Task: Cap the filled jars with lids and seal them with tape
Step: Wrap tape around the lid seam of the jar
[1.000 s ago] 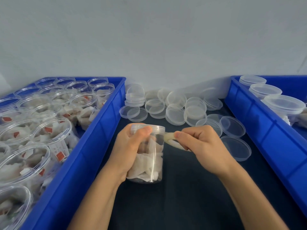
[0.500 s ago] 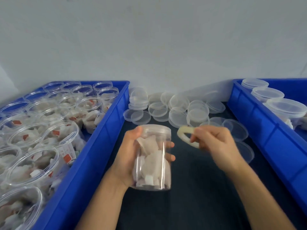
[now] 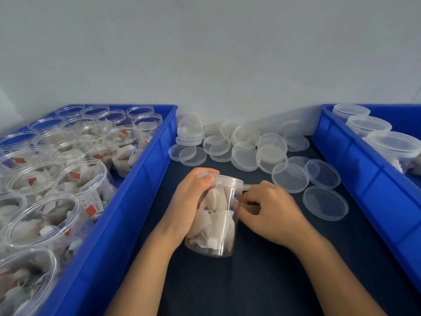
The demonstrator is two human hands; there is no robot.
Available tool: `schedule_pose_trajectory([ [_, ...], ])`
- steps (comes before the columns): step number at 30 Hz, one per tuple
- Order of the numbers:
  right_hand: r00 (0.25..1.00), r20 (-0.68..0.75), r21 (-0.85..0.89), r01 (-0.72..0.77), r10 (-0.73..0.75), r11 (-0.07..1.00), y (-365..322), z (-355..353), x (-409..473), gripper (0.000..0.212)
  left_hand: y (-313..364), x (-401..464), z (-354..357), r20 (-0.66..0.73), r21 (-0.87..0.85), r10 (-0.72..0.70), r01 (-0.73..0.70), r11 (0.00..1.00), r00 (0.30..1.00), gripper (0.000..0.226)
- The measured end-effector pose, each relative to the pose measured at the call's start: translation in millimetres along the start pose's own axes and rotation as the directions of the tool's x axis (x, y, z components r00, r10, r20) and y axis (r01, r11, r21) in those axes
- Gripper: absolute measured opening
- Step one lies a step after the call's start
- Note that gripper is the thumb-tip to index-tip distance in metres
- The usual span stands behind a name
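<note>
While the left hand [image 3: 191, 201] keeps its grip curled round the capped jar [image 3: 216, 215] at the tabletop [image 3: 262, 281] centre, the right hand [image 3: 271, 215] pinches a tape roll [image 3: 249, 205] against the jar's right side. Loose lids [image 3: 246, 151] lie along the far edge. Red labels in the left bin [image 3: 127, 215] are unreadable.

The scene is seen from one head-worn wide-angle camera, aimed forward and down at close range over the dark table [image 3: 262, 281], with a blue bin [image 3: 127, 201] caught at the left edge, another bin [image 3: 364, 179] at the right, and a pale wall [image 3: 205, 53] filling the top.
</note>
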State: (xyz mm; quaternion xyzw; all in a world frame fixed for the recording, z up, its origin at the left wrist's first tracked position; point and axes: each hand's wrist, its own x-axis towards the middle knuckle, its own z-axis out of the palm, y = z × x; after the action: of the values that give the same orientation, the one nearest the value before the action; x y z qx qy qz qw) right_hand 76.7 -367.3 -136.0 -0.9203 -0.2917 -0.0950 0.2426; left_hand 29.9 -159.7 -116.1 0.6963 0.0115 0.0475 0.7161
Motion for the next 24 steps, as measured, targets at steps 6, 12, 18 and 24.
schedule_pose_trajectory([
  [6,0.999,0.022,-0.005,-0.023,0.023,1.000,-1,6,0,0.051,-3,2,-2,0.006,0.154,-0.017,0.015,0.988,1.000,0.067],
  [12,0.997,-0.019,0.105,-0.069,0.071,0.992,-9,0,-1,0.019,-4,3,-4,0.012,0.145,0.018,-0.020,0.989,1.000,0.070],
  [18,0.985,-0.051,0.629,-0.097,0.165,0.771,-31,-14,0,0.038,-4,2,-5,0.005,0.161,0.056,-0.057,0.985,0.998,0.066],
  [24,0.993,-0.019,0.690,-0.070,0.114,0.721,-47,-12,-2,0.025,-6,1,-6,0.074,0.095,0.039,-0.046,0.994,0.996,0.063],
])
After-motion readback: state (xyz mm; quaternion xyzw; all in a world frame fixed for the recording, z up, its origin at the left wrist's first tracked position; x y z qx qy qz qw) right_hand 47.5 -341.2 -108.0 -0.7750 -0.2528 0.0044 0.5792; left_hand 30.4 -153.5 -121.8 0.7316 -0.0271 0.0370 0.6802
